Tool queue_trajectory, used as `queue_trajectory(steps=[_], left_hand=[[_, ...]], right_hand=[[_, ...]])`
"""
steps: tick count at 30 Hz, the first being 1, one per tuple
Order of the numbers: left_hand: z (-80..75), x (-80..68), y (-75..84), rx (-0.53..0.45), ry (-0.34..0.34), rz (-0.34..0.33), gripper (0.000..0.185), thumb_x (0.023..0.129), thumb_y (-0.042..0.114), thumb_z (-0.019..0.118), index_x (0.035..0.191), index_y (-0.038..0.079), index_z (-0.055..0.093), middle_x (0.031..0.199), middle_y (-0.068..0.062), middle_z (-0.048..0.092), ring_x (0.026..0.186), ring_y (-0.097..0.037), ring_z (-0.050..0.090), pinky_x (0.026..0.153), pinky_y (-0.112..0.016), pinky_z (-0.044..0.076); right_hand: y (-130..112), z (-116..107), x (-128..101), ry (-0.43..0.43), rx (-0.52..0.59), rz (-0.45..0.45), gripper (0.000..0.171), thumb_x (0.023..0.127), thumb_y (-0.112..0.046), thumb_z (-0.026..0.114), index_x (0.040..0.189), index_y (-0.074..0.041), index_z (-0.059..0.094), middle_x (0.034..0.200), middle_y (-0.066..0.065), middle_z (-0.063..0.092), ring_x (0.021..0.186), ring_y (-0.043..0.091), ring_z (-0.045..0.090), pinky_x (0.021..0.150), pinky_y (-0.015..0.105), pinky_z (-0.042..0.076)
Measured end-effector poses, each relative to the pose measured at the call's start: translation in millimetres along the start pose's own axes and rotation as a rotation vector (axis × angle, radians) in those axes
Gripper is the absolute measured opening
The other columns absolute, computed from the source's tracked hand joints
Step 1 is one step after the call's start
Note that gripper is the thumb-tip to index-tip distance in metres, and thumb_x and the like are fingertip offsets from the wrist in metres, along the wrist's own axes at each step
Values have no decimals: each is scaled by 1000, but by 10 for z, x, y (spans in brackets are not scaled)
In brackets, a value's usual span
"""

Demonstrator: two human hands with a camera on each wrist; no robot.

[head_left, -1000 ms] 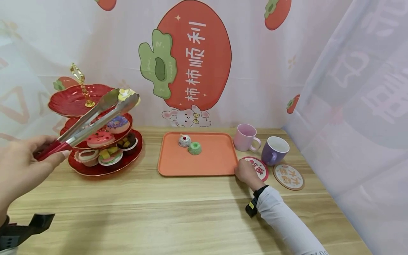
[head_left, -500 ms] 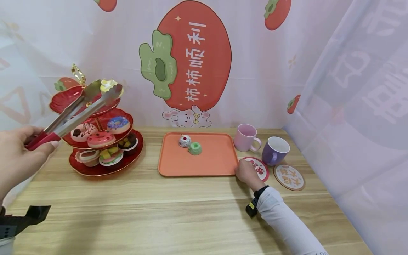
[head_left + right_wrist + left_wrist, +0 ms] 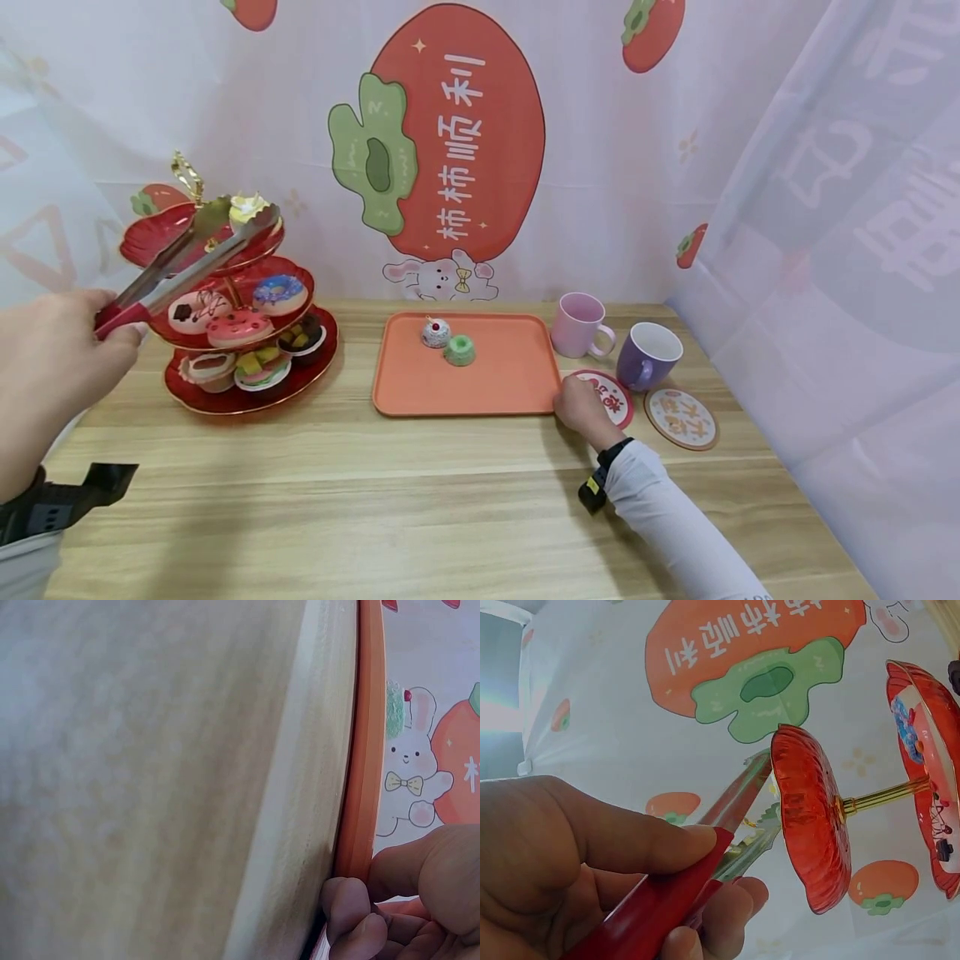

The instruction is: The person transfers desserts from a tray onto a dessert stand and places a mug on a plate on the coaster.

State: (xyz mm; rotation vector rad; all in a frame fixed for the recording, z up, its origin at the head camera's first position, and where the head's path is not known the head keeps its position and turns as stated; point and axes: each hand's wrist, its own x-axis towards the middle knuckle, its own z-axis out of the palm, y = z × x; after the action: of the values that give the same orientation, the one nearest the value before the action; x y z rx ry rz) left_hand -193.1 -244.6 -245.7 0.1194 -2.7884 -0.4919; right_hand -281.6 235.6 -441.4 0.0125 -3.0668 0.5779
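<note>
My left hand (image 3: 52, 367) is squeezing tongs (image 3: 180, 262) clamping a cupcake (image 3: 251, 208) over the stand (image 3: 225, 250); slackening risks dropping it.

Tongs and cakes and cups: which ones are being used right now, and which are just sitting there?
In use: tongs in the left hand; cream cake between their tips; red tiered stand; orange tray by the right hand.

Just sitting: pink mug; purple mug; two coasters.
</note>
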Motion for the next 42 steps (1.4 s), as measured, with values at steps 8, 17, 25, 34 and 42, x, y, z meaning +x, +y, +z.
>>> queue_trajectory(steps=[8,17,25,34,42], left_hand=[[122,125,-280,-8,8,-26,37,90,19,58,103,-14,47,72,-27,50,57,-29,43,41,-34,38],[33,43,-87,-5,-10,-7,30,87,4,56,99,-19,43,72,-31,50,56,-31,43,41,-33,39],[-39,0,-12,18,1,30,26,85,-2,55,95,-22,44,65,-28,49,52,-30,42,40,-32,37],[-82,-14,67,25,-34,4,27,84,0,58,91,-22,44,60,-22,48,52,-30,42,40,-33,38],[-87,-33,115,58,-38,-17,30,84,6,60,92,-19,45,61,-21,48,55,-30,41,41,-34,36]], right_hand=[[0,-5,-3,-10,2,-7,15,81,2,50,67,0,56,62,9,50,59,24,49,56,36,41],[11,-2,8,-25,17,9,14,82,2,50,70,1,56,63,10,50,59,24,49,55,35,41],[-2,-8,4,-38,26,25,14,83,1,50,71,1,57,64,10,51,60,25,50,57,36,41],[2,-11,-2,-30,25,36,12,82,1,50,72,1,57,65,10,51,61,25,49,58,37,41],[3,-21,-5,-35,20,26,13,81,1,49,71,1,57,65,10,51,62,25,49,58,38,41]])
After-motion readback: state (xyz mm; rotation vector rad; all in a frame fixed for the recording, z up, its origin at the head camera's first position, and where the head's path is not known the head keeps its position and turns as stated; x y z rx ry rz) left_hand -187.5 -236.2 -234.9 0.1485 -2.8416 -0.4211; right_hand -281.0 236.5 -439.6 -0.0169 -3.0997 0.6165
